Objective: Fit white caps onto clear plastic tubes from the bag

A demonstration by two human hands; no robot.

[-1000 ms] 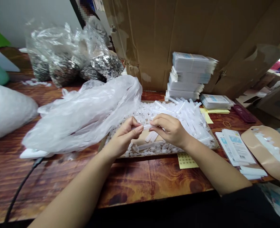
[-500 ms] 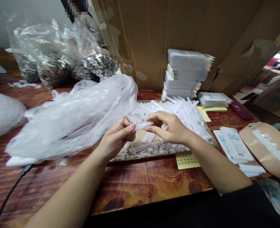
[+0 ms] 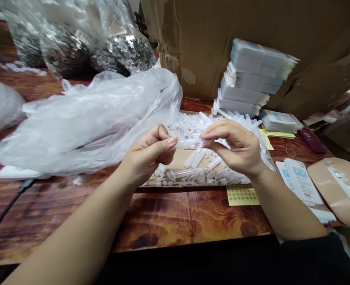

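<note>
My left hand is closed, pinching the left end of a clear plastic tube between thumb and forefinger. At the tube's right end, my right hand pinches a small clear plastic piece; its exact kind is too small to tell, as is whether it touches the tube. Both hands are above a shallow cardboard tray. Small translucent caps lie heaped at its back, and loose clear tubes lie in its middle. More small clear parts line the front edge.
A large translucent plastic bag lies left of the tray. Behind it stand bags of shiny metal pieces. A banded stack of printed cards leans near a big cardboard box. A yellow sticker sheet pokes out under the tray.
My hands have moved farther apart, with the right drawing away to the right. The whole view has shifted and the tray appears slightly closer.
</note>
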